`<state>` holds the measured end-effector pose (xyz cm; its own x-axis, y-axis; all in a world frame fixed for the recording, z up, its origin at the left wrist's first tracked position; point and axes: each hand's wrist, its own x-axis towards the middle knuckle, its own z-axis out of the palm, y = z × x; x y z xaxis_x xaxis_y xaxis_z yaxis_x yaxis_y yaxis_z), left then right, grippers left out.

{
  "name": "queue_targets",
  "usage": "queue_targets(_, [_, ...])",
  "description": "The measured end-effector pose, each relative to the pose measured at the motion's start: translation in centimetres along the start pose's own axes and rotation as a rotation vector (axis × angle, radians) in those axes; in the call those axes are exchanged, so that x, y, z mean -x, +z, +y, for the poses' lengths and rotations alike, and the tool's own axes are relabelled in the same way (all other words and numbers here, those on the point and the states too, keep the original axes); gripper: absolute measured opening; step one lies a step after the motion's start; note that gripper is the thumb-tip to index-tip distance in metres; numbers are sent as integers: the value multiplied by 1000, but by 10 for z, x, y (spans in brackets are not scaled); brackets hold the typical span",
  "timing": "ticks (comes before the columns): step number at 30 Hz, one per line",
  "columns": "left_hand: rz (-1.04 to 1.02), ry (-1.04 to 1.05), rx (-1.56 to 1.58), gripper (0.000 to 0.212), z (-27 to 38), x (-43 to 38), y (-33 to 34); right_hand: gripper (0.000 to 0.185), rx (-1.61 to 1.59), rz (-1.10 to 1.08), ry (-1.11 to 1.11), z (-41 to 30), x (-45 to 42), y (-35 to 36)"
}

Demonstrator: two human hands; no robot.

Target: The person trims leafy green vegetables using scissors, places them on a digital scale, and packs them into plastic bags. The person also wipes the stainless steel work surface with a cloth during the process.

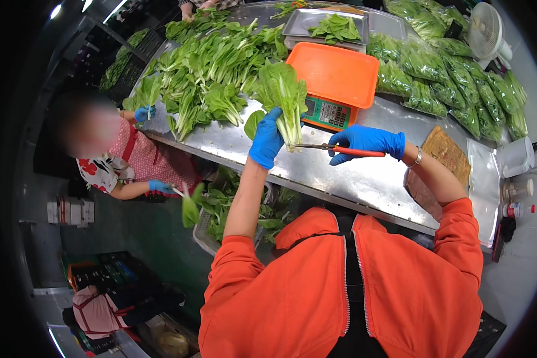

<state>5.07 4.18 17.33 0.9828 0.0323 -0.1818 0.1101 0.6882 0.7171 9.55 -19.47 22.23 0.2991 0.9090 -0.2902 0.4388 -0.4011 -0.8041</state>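
My left hand (268,138), in a blue glove, grips a head of leafy greens (284,94) with its pale stalks pointing down toward me. In my right hand (367,141), also gloved in blue, is a pair of scissors (358,152) with red handles. Its blades reach the root end of the greens; whether they are closed on it I cannot tell. Just behind the greens stands a digital scale (331,112) with an orange tray (335,71), which holds nothing. The greens partly cover the scale's display.
Loose greens (215,67) cover the metal table (340,179) at left. Bagged greens (443,76) and a fan (487,36) stand at right, beyond a wooden board (443,156). At left, a co-worker (134,156) holds leaves above a crate (206,232) of greens.
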Motion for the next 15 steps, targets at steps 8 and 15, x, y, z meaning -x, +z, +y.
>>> queue_targets(8, [0, 3, 96, 39, 4, -7, -11, 54, 259, 111, -22, 2, 7, 0])
queue_targets(15, [21, 18, 35, 38, 7, -7, -4, 49, 241, 108, -10, -6, 7, 4])
